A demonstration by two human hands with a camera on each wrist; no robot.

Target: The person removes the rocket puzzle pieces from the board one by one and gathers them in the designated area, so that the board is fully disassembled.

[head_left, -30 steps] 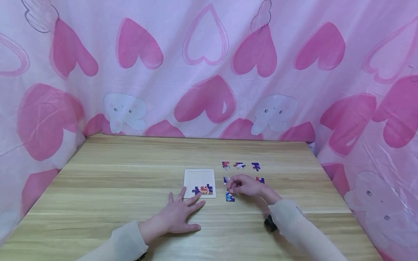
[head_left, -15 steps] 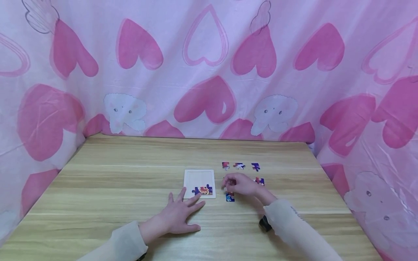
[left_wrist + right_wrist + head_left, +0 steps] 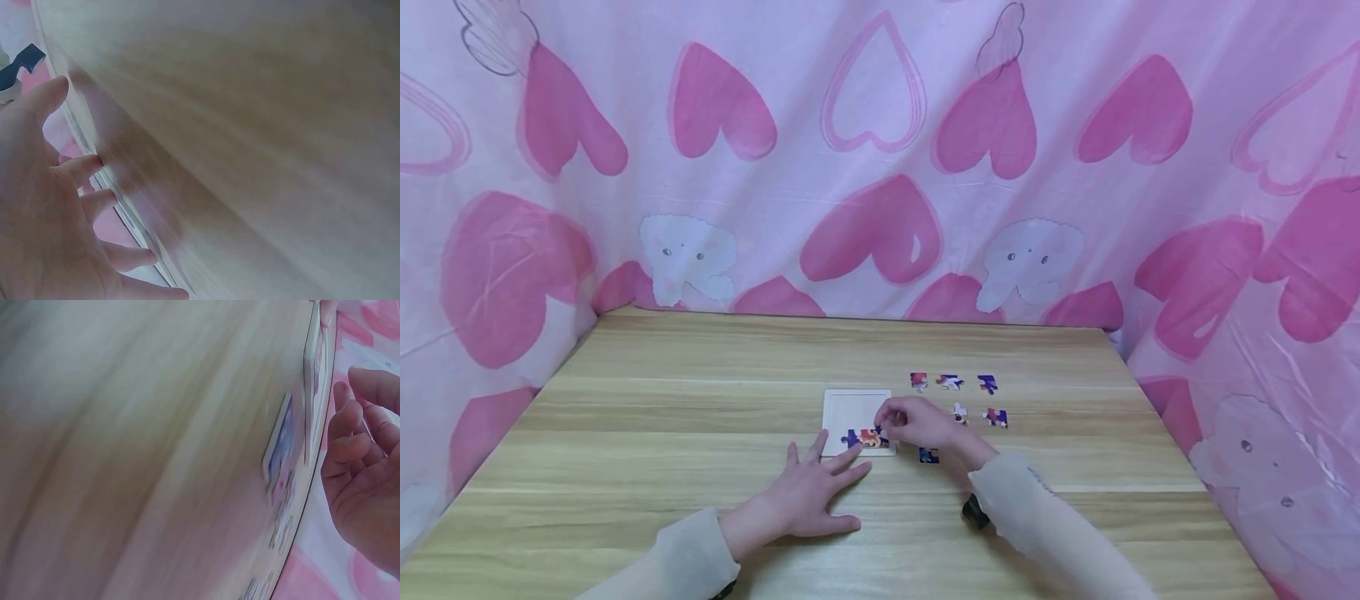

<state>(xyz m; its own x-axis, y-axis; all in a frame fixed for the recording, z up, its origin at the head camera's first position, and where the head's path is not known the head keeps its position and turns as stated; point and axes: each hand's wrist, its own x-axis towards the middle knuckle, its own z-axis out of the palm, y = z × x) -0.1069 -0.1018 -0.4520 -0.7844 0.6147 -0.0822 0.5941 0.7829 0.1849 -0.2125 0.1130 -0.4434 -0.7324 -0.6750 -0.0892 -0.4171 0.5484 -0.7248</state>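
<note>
In the head view, a square puzzle tray [image 3: 854,408] with a pale rim lies on the wooden table. Joined purple and orange puzzle pieces [image 3: 857,438] sit along its near edge. My left hand [image 3: 808,492] rests with spread fingers, its fingertips at the tray's near edge. In the left wrist view those straight fingers [image 3: 94,203] stand beside the tray's edge. Over the tray's right side, my right hand [image 3: 917,422] pinches a small puzzle piece, mostly hidden by the fingertips. The right wrist view shows its fingers [image 3: 349,447] curled towards the thumb.
Loose pieces lie right of the tray: a back row with a red-and-white piece [image 3: 919,381], a white-and-purple piece [image 3: 950,382] and a purple piece [image 3: 987,383]. Nearer are a red-and-purple piece [image 3: 996,417] and a blue piece [image 3: 928,456]. A pink heart-print curtain [image 3: 872,233] surrounds the table.
My right hand has moved left from the loose pieces to over the tray's right side, uncovering a piece in the middle row. The left hand has stayed in place.
</note>
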